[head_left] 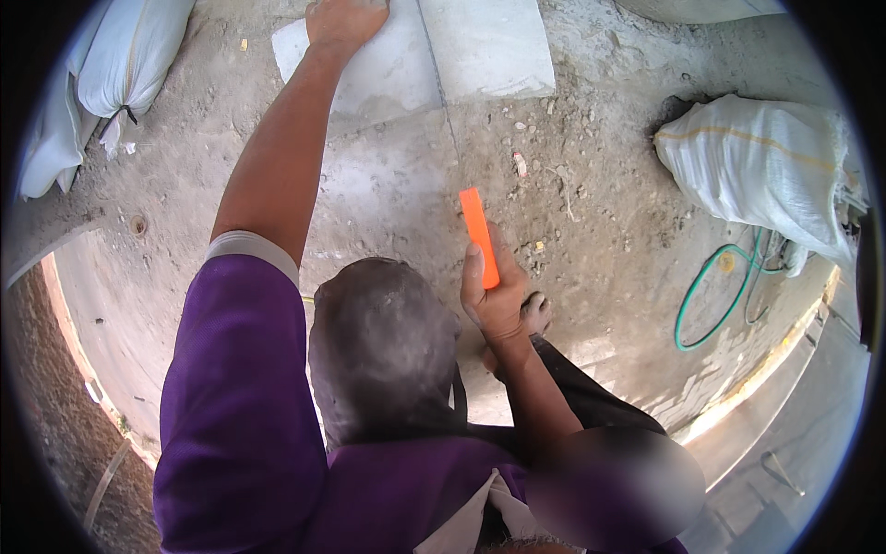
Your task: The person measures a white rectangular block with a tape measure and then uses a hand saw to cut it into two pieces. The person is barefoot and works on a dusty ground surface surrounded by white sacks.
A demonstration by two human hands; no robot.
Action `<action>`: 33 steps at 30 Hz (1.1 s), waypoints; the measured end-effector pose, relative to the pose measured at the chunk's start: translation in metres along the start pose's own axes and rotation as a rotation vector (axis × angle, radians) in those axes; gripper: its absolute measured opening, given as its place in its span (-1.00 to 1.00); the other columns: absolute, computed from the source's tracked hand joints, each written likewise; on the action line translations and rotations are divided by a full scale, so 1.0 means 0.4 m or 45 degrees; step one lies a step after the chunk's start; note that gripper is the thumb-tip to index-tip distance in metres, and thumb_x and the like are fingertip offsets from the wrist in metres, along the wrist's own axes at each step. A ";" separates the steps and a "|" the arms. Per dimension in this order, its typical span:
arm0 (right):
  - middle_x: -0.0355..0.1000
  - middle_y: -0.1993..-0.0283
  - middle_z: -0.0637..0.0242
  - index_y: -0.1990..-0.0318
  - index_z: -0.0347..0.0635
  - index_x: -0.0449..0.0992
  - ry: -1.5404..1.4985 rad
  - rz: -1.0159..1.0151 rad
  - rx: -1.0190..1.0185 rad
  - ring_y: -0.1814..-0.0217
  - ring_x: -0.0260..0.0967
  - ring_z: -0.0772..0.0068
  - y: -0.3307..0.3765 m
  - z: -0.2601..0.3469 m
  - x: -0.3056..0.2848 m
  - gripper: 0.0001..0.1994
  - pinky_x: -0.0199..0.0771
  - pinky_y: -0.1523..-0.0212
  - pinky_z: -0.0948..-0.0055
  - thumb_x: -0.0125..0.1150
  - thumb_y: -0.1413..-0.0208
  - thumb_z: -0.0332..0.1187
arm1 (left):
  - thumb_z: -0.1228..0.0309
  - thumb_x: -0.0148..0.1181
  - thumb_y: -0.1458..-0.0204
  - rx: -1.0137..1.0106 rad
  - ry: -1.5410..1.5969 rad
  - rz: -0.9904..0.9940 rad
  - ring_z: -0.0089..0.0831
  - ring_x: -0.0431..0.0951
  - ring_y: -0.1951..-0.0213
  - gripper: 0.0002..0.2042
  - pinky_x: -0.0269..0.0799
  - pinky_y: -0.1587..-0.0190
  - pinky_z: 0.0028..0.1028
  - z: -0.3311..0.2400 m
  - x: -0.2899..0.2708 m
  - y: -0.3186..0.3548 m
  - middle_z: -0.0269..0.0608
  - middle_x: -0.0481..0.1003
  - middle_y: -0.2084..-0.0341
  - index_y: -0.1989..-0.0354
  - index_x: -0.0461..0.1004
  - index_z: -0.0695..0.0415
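Observation:
My right hand [498,291] is closed around the orange handle of a saw [478,240], low in front of me. From the handle a thin dark blade, seen nearly edge-on, runs away over the ground and across a white slab [494,51]. The slab lies on the ground at the far edge of the view, which cuts it off. Reaching far forward, my left arm ends with my left hand [346,20] against the slab's left part. Its fingers are mostly cut off by the upper edge, so their grip cannot be made out.
My bent knee [383,342] in dark cloth is near the middle, with a bare foot [535,314] beside the right hand. White sacks [134,69] stand at the far left. Another white sack [752,166] and a green hose [688,309] lie right. Rubble [591,166] litters the dusty ground.

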State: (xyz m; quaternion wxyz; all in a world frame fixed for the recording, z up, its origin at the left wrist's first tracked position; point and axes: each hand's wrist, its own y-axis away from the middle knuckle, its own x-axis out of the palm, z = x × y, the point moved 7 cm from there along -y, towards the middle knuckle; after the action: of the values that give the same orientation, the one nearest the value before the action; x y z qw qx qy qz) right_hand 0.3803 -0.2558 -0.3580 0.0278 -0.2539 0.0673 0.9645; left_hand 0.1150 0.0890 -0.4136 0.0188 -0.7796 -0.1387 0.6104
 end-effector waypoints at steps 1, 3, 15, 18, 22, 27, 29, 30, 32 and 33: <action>0.46 0.41 0.25 -0.19 -0.28 0.46 -0.004 -0.054 -0.057 0.42 0.42 0.51 -0.013 0.000 0.008 -0.64 0.45 0.36 0.46 0.09 -0.36 -0.27 | -0.06 -0.08 -0.24 0.006 0.024 0.028 0.03 0.54 -0.10 -0.51 0.33 -0.22 -0.05 -0.012 -0.003 0.001 0.06 0.59 -0.01 0.02 0.65 0.02; 0.44 0.45 0.27 -0.17 -0.26 0.47 -0.019 -0.130 -0.124 0.47 0.40 0.51 -0.023 0.003 0.018 -0.65 0.43 0.41 0.46 0.08 -0.36 -0.26 | -0.05 -0.09 -0.25 0.017 0.063 0.084 0.03 0.54 -0.10 -0.51 0.34 -0.22 -0.04 -0.033 -0.014 -0.002 0.06 0.58 -0.01 0.03 0.65 0.03; 0.59 0.10 -0.01 -0.23 -0.21 0.48 -0.076 -0.128 -0.134 0.11 0.65 0.10 -0.035 -0.049 -0.010 -0.60 0.60 0.11 0.31 0.14 -0.29 -0.26 | -0.26 -0.30 -0.28 0.016 -0.100 0.396 -0.18 0.48 -0.25 -0.34 0.20 -0.35 -0.08 -0.067 -0.054 0.001 -0.12 0.54 -0.16 -0.28 0.48 -0.12; 0.57 0.26 0.11 -0.21 -0.32 0.48 -0.150 -0.192 -0.197 0.26 0.54 0.47 -0.027 -0.017 0.005 -0.61 0.54 0.20 0.45 0.15 -0.32 -0.28 | -0.34 -0.30 -0.24 0.035 -0.057 0.346 -0.01 0.52 -0.18 -0.27 0.33 -0.28 -0.11 -0.049 -0.041 0.001 0.03 0.57 -0.09 -0.27 0.49 -0.09; 0.55 0.29 0.19 -0.23 -0.29 0.46 -0.114 -0.074 -0.054 0.28 0.50 0.49 0.020 -0.044 -0.011 -0.60 0.51 0.23 0.47 0.13 -0.33 -0.29 | -0.32 -0.33 -0.26 0.067 -0.046 0.312 0.00 0.54 -0.15 -0.28 0.34 -0.27 -0.11 -0.026 -0.030 -0.010 0.03 0.58 -0.05 -0.27 0.49 -0.09; 0.49 0.36 0.26 -0.20 -0.31 0.47 -0.112 -0.052 -0.097 0.37 0.42 0.53 0.050 -0.060 -0.040 -0.64 0.46 0.31 0.47 0.09 -0.34 -0.31 | -0.31 -0.36 -0.27 0.079 -0.057 0.291 0.02 0.55 -0.12 -0.29 0.36 -0.25 -0.08 -0.041 -0.027 -0.006 0.06 0.60 -0.02 -0.27 0.48 -0.10; 0.48 0.35 0.27 -0.19 -0.33 0.47 -0.129 -0.070 -0.086 0.38 0.41 0.53 -0.020 -0.032 -0.015 -0.65 0.45 0.32 0.47 0.08 -0.35 -0.32 | -0.31 -0.36 -0.27 0.109 -0.090 0.216 0.04 0.55 -0.12 -0.29 0.37 -0.24 -0.08 -0.032 -0.020 -0.007 0.08 0.59 -0.01 -0.26 0.49 -0.09; 0.48 0.34 0.27 -0.18 -0.34 0.47 -0.138 -0.086 -0.086 0.37 0.40 0.53 -0.046 -0.022 -0.002 -0.65 0.44 0.32 0.47 0.07 -0.35 -0.33 | -0.32 -0.36 -0.27 0.125 -0.110 0.180 0.05 0.55 -0.12 -0.28 0.37 -0.23 -0.08 -0.025 -0.012 -0.007 0.09 0.59 -0.01 -0.25 0.49 -0.08; 0.55 0.10 0.10 -0.26 -0.27 0.42 -0.078 0.052 0.070 0.19 0.57 0.28 -0.047 -0.028 0.006 -0.59 0.55 0.19 0.42 0.07 -0.32 -0.30 | -0.33 -0.35 -0.26 0.075 -0.142 0.259 0.07 0.54 -0.13 -0.27 0.37 -0.23 -0.08 -0.006 0.000 -0.030 0.11 0.59 -0.01 -0.24 0.50 -0.08; 0.58 -0.03 0.01 -0.30 -0.24 0.40 -0.046 0.110 0.157 0.11 0.65 0.16 -0.032 -0.041 0.009 -0.56 0.60 0.12 0.39 0.06 -0.31 -0.29 | -0.34 -0.35 -0.25 0.063 -0.152 0.306 0.08 0.53 -0.13 -0.27 0.37 -0.24 -0.08 -0.006 0.014 -0.029 0.12 0.58 -0.01 -0.24 0.50 -0.08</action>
State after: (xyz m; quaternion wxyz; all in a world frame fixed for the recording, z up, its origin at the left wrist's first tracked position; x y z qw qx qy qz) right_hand 0.3863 -0.2453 -0.3753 0.0028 -0.2312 0.1370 0.9632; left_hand 0.1161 0.1018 -0.4159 -0.0434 -0.7522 -0.0300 0.6568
